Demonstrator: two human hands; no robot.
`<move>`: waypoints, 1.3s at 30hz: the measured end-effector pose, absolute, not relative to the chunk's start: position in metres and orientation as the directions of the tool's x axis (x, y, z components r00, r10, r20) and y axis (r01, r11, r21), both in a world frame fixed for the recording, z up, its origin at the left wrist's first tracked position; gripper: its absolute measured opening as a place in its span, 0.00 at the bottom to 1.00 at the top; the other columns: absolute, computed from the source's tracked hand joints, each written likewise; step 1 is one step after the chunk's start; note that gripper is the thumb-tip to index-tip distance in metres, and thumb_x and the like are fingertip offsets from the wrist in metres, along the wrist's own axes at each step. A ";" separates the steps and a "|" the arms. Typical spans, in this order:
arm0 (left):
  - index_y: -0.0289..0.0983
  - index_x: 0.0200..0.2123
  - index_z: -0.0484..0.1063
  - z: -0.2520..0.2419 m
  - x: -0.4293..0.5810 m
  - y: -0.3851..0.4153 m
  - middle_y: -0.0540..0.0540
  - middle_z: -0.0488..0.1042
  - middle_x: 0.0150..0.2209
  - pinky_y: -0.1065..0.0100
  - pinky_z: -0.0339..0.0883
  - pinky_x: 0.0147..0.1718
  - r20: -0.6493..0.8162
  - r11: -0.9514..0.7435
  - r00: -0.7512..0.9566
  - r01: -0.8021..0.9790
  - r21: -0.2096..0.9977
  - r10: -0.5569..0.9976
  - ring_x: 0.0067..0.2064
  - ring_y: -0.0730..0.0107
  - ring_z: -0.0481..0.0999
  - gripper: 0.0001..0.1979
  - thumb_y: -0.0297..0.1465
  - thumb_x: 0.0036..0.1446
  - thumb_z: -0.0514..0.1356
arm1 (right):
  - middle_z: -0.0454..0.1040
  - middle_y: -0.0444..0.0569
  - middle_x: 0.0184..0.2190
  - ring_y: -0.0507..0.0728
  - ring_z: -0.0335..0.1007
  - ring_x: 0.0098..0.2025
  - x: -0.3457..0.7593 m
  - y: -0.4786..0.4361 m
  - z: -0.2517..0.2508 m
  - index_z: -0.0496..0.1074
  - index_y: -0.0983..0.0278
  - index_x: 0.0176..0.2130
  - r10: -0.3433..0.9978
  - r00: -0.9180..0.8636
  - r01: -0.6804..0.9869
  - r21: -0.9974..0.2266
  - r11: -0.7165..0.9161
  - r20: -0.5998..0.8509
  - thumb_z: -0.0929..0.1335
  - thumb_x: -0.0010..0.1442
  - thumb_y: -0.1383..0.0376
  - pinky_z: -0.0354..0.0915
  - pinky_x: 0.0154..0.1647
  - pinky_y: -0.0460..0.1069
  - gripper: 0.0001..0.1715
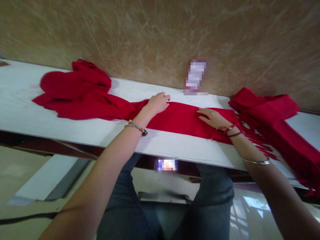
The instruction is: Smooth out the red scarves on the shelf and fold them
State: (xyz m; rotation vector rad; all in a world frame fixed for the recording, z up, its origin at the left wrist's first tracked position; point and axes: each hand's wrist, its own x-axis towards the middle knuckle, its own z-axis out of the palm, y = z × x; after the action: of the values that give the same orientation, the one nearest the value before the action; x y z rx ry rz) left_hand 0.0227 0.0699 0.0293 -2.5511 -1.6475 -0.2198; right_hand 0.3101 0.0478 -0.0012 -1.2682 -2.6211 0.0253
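Note:
A red scarf (pixel 180 116) lies along the white board, its middle stretch flat and its fringe (pixel 257 140) spread at the right end. Toward the left it turns into a loose, crumpled heap (pixel 77 86). My left hand (pixel 159 102) is at the scarf's far edge, where the folds meet the flat part; its fingers are curled in on the cloth. Flat on the smooth part near the fringed end rests my right hand (pixel 212 118), fingers stretched out and thumb apart. The undersides of both hands are hidden.
Another folded red scarf (pixel 265 106) lies at the right, its long end hanging toward the front edge. A brown marbled wall (pixel 150 43) rises behind the narrow white board (pixel 120 131). A blurred-out upright object (pixel 196 75) leans there. My legs are below the board.

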 end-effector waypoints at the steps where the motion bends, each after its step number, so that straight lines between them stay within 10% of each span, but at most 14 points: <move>1: 0.35 0.49 0.67 0.029 0.023 0.069 0.37 0.67 0.47 0.63 0.62 0.42 0.129 -0.393 0.390 0.919 -0.003 0.912 0.48 0.57 0.69 0.16 0.33 0.60 0.51 | 0.70 0.58 0.52 0.60 0.64 0.55 0.310 0.047 -0.001 0.68 0.69 0.52 0.774 -0.601 0.770 -0.118 0.627 0.199 0.59 0.60 0.62 0.60 0.56 0.58 0.24; 14: 0.36 0.43 0.69 0.035 0.021 0.075 0.41 0.67 0.46 0.60 0.57 0.48 0.430 -0.326 0.281 0.945 0.032 0.858 0.52 0.59 0.64 0.17 0.22 0.60 0.44 | 0.70 0.57 0.51 0.61 0.65 0.54 0.314 0.050 -0.002 0.68 0.68 0.52 0.752 -0.621 0.748 -0.118 0.653 0.221 0.59 0.60 0.61 0.61 0.55 0.58 0.23; 30: 0.35 0.44 0.70 0.031 0.002 0.085 0.40 0.71 0.42 0.56 0.59 0.48 0.146 -0.064 0.058 0.997 0.037 0.988 0.46 0.58 0.70 0.16 0.23 0.54 0.51 | 0.71 0.57 0.51 0.61 0.65 0.54 0.314 0.050 -0.002 0.68 0.67 0.51 0.756 -0.614 0.752 -0.122 0.648 0.229 0.60 0.60 0.61 0.62 0.55 0.59 0.23; 39: 0.38 0.46 0.70 0.033 0.002 0.083 0.41 0.63 0.52 0.58 0.55 0.52 0.388 -0.322 0.253 0.939 0.123 0.886 0.55 0.57 0.61 0.16 0.23 0.57 0.50 | 0.71 0.58 0.50 0.61 0.66 0.53 0.311 0.048 -0.001 0.68 0.68 0.51 0.749 -0.624 0.747 -0.111 0.656 0.224 0.60 0.60 0.62 0.63 0.54 0.59 0.23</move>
State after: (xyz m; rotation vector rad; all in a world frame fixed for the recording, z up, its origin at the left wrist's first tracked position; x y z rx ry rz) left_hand 0.0022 0.0834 0.0329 -2.3781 -1.7445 -0.5943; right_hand 0.3107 0.0478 -0.0009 -1.2082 -2.6241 0.0101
